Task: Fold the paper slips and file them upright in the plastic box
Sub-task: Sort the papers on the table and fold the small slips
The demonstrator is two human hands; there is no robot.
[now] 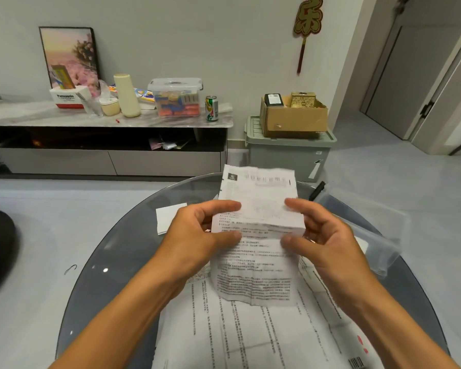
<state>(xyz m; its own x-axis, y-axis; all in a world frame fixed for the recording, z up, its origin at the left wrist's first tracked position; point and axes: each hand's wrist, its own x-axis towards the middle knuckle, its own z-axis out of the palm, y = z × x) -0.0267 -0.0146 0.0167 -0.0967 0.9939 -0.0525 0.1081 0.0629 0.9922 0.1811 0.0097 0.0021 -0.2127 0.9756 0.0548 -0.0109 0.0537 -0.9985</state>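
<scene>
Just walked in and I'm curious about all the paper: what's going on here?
A person is folding a printed paper slip in mid-air above a round glass table, the left hand and right hand each pinching one side at a crease. More unfolded printed sheets lie on the table beneath. A clear plastic box sits to the right; whether anything is filed in it cannot be seen.

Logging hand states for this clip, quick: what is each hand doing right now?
Left hand: pinches the left edge of the printed paper slip.
Right hand: pinches the same slip's right edge.
</scene>
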